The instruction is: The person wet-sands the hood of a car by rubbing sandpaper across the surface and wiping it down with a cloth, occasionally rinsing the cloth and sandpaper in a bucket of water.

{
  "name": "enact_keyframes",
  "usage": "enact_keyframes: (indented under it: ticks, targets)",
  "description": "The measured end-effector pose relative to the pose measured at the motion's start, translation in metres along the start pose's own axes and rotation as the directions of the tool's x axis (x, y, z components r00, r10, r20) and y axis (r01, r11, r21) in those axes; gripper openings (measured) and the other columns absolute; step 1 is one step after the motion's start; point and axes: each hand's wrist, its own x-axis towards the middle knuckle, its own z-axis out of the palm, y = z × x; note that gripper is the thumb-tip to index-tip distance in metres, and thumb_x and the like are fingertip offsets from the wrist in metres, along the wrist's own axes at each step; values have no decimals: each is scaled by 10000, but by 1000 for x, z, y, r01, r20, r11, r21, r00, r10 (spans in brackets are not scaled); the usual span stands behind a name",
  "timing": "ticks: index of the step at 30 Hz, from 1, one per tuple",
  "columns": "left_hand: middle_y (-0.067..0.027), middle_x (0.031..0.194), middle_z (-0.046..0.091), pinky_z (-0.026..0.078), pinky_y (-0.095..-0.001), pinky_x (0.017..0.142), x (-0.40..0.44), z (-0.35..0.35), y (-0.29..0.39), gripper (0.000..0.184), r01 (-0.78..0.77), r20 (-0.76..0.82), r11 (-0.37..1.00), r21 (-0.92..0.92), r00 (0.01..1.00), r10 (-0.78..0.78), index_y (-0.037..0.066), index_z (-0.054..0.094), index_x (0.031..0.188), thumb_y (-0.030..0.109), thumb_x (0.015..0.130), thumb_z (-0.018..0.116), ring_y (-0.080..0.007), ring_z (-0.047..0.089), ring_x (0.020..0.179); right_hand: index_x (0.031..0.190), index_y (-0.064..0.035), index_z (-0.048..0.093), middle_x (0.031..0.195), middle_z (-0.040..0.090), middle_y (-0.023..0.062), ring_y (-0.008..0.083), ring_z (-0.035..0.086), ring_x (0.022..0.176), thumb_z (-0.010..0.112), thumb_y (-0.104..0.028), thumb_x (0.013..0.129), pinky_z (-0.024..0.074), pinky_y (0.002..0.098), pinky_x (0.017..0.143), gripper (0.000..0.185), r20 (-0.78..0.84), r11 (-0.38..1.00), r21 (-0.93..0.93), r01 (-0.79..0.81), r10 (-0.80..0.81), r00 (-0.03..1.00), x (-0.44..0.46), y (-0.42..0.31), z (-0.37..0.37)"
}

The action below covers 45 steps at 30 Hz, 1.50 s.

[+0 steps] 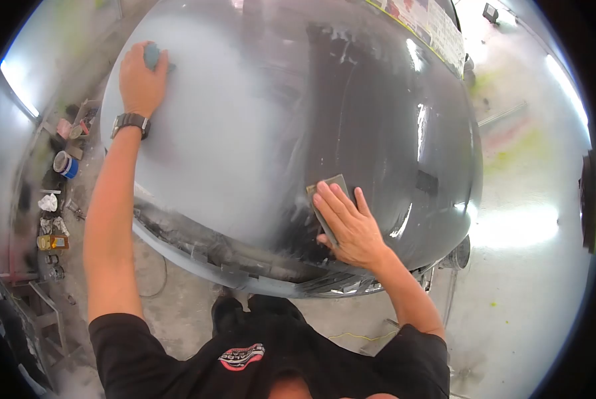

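A large curved car hood [371, 120] fills the middle, whitish and dull on the left, dark and glossy with wet streaks on the right. At its upper left edge my left hand [142, 78], with a dark watch at the wrist, is wrapped round a crumpled blue-green cloth [152, 56]. My right hand [351, 226] presses a flat grey-brown sanding pad [338, 181] against the dark surface near the front of the hood. Its fingers lie over the pad, with the thumb at the pad's lower edge.
Masking paper [431, 26] covers the upper right. A blue can [65, 165], a yellow container [51, 243] and crumpled paper [47, 202] stand along the left. Below the hood, the front opening [211, 247] shows dark parts. A yellow cord [361, 336] lies on the floor.
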Motion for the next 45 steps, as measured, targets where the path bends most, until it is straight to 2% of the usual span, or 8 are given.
enact_keyframes:
  ticks: [7,13,15,17,23,30,38,45]
  targets:
    - [-187,1104,701,518,-447,911,-1,0,2,353,-1,-17,1000,15,1000,1,33,635,1177,297,964,734,-381,666,1019,1630,-112,323,1706,298,137,336,267,1579,441,-363,1102,198,639,1251,597,-316,920,142,-366,392,864,147,207,-46]
    - [-196,1129,695,504,-465,936,-1,-2,5,359,42,25,998,-40,999,-41,33,646,1190,295,956,725,-389,650,1076,1662,-85,242,1743,185,154,357,194,1603,551,-431,1029,187,637,1259,784,-100,986,-106,-130,120,988,38,63,-23]
    - [-195,1138,698,503,-461,939,0,-2,4,356,27,21,999,-24,999,-26,30,647,1194,289,962,723,-389,652,1080,1667,-102,242,1751,181,122,314,187,1612,625,-407,988,164,630,1269,838,-26,999,18,-38,38,999,-7,35,-10]
    - [-195,1141,699,502,-462,943,-1,-3,6,357,29,35,1000,-6,999,-28,27,645,1199,287,966,719,-389,652,1085,1657,-103,264,1753,191,91,286,194,1612,622,-400,1001,168,627,1269,804,80,997,-75,-19,25,997,9,66,-25]
    - [-193,1156,704,506,-459,942,0,-3,5,358,40,31,999,-7,999,-40,19,639,1211,276,974,714,-399,657,1073,1656,-84,248,1746,192,120,318,193,1607,330,-453,1118,158,636,1261,658,-234,878,47,-477,474,849,154,251,-54]
    - [-197,1157,699,517,-453,928,1,-4,6,347,89,70,996,-21,994,-87,24,637,1216,271,982,705,-394,664,1059,1683,-102,173,1758,154,109,319,139,1622,551,-354,1028,106,598,1288,797,-35,989,6,-149,150,988,-12,101,-29]
    - [-158,1117,713,527,-412,902,1,-3,4,321,51,34,998,27,998,-52,41,639,1197,279,994,712,-333,685,1002,1670,-138,238,1755,181,86,270,140,1624,337,-501,1103,118,614,1270,681,-219,715,173,-678,699,681,97,378,-57]
    - [-201,1139,693,507,-457,943,-4,1,0,377,2,51,998,65,999,-5,12,658,1185,315,968,719,-394,651,1074,1663,-115,255,1744,213,101,293,205,1607,421,-423,1099,130,622,1270,664,-340,888,76,-454,451,825,-16,169,-1]
